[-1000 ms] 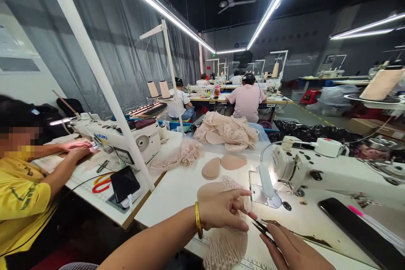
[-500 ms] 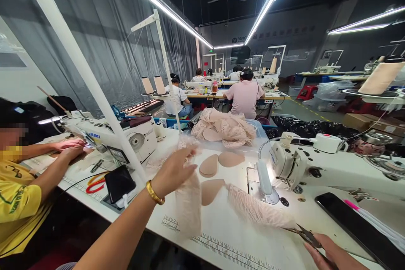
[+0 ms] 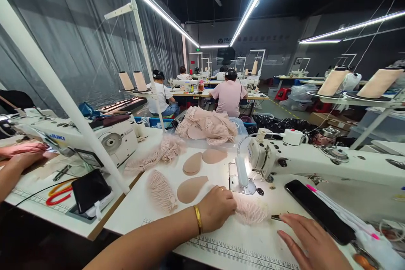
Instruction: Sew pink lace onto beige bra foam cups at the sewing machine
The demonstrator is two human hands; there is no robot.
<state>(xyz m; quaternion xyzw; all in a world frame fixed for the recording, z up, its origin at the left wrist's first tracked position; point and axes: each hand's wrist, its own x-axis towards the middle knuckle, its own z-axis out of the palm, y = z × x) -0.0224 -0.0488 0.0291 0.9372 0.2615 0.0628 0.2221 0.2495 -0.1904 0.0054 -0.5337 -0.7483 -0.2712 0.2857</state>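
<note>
My left hand (image 3: 218, 207), with a gold bracelet at the wrist, is closed on the left end of a pale pink lace piece (image 3: 253, 211) lying on the sewing table. My right hand (image 3: 313, 236) is open, fingers stretched out over a pair of scissors. Only the dark tips of the scissors (image 3: 276, 217) show; the rest is hidden beneath the hand. Left of my left hand lie several beige teardrop-shaped pads (image 3: 191, 189). Another lace piece (image 3: 162, 192) rests flat beside them, slightly blurred.
A sewing machine (image 3: 303, 156) stands at the right, its lamp (image 3: 242, 171) lit. A phone (image 3: 319, 211) lies below its arm. Behind the pads, a plastic bin (image 3: 243, 128) holds heaped lace fabric (image 3: 207, 125). A co-worker's arm (image 3: 19, 168) and another machine (image 3: 95, 135) are at left.
My left hand has moved right and down to the right-hand lace piece; the lace it held now lies left of the pads. My right hand has loosened from the scissors. The view has turned right.
</note>
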